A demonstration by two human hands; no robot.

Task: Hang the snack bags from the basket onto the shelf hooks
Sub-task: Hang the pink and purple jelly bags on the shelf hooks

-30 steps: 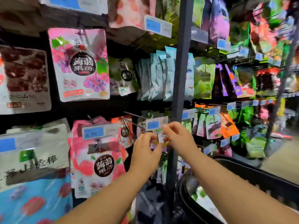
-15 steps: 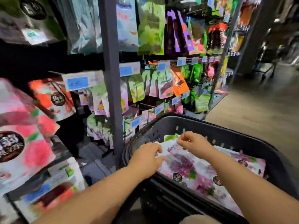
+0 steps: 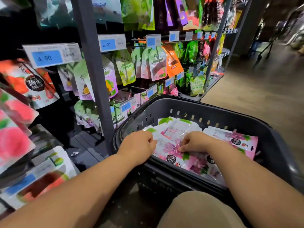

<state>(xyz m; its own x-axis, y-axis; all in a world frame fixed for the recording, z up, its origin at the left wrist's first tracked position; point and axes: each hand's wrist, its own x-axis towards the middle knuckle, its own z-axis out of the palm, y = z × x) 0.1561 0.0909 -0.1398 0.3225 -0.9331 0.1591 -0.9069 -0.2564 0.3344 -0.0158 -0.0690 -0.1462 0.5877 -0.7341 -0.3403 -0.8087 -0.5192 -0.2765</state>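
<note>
Head: snack bag [image 3: 167, 145] beneath right hand [image 3: 195, 142]

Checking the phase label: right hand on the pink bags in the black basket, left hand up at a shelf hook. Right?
No: head view shows the left hand down in the black basket too, at the pink bags beside the right hand.

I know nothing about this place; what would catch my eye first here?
Two bare hands, the left hand and right hand, reach into a dark basket at lower centre, fingers curled on a pink-and-white snack bag lying on top. Behind it, bright pouches hang crowded on the shelf, with a blue 4.90 price tag at upper left.
</note>
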